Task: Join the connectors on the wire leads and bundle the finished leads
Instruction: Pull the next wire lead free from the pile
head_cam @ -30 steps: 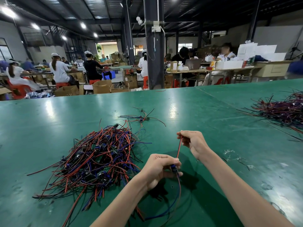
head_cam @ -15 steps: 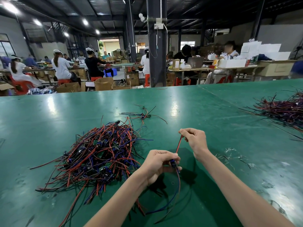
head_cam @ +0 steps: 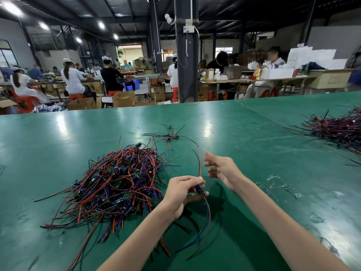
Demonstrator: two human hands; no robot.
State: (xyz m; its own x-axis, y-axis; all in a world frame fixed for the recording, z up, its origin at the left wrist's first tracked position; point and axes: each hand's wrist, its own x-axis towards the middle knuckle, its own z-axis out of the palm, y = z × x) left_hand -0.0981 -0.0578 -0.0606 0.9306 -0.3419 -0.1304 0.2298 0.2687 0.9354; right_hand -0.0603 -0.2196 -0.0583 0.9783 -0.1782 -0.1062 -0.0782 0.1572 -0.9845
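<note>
Beside the wire pile [head_cam: 117,182], left fingers [head_cam: 187,179] pinch a connector [head_cam: 199,189]; right fingers [head_cam: 212,156] spread, empty.

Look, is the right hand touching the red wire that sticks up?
Apart. In the head view the open right hand sits beside the red wire, with a strip of green table showing between them.

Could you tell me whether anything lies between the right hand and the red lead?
Nothing visible does. The right hand is open just right of the red lead, which rises from the left hand; the wire pile lies further left.
</note>
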